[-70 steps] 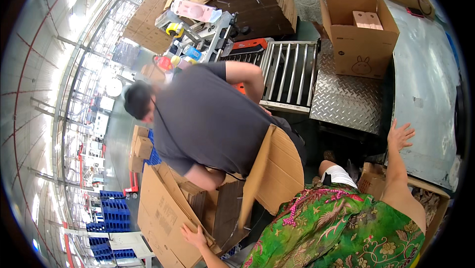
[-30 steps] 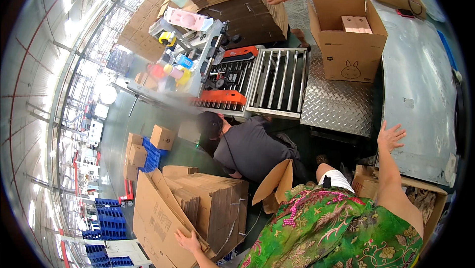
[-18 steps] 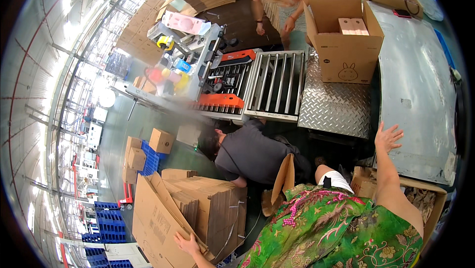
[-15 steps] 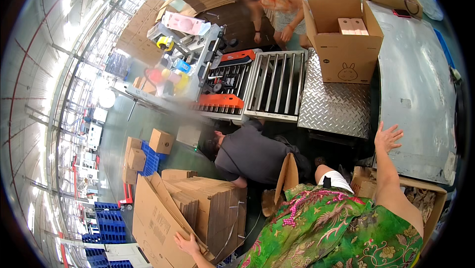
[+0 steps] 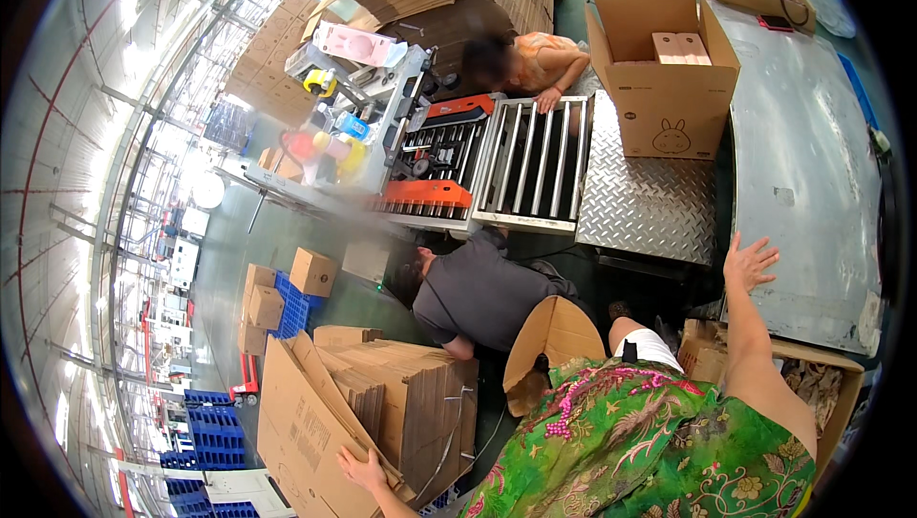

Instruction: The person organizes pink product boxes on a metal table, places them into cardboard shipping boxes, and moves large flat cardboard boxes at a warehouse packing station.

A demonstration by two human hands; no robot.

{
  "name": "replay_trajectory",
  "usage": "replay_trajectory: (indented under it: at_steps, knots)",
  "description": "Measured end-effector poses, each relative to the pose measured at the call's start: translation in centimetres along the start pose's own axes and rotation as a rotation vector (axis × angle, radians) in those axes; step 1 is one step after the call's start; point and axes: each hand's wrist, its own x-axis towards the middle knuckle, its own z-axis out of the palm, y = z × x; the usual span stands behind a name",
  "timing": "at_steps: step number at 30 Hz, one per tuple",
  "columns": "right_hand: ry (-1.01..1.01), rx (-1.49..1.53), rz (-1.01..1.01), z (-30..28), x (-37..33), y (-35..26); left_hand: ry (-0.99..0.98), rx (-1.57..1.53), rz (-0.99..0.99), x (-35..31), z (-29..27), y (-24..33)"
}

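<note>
The flat carton was touched by the left hand. From the left fingers, most of the carton was extended to the left and ahead, and its long axis appeared to be directed obliquely, from the far left toward the near side, passing just beside these fingers. Only a small zone close to its right edge was covered by them. The left fingers were loosely spread and laid on the face; no firm grasp was seen, but whether the thumb was put behind the edge could not be told. The carton was tilted, and it was apparently leaned against the stack, which was placed ahead and to the right of the same fingers.

The right hand was held well apart from the carton, so the left one was clearly nearer to it. The right fingers were stretched and fanned out, with nothing seen in them, at the left edge of the tabletop; whether the metal was pressed by the palm could not be judged. Ahead and to the left of these fingers, the open box was set upright on the ridged plate. Between the two hands, farther ahead, a co-worker in a dark shirt was seen, bent low.
</note>
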Motion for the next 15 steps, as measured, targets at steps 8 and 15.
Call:
replay_trajectory:
  at_steps: [8,15]
  knots:
    - [-0.003,-0.005,0.0,-0.27,-0.09,-0.04,-0.007,-0.021,0.005,0.02,0.11,-0.31]
    - [-0.002,-0.001,-0.018,-0.12,-0.02,0.09,-0.004,-0.043,0.008,-0.03,0.0,-0.26]
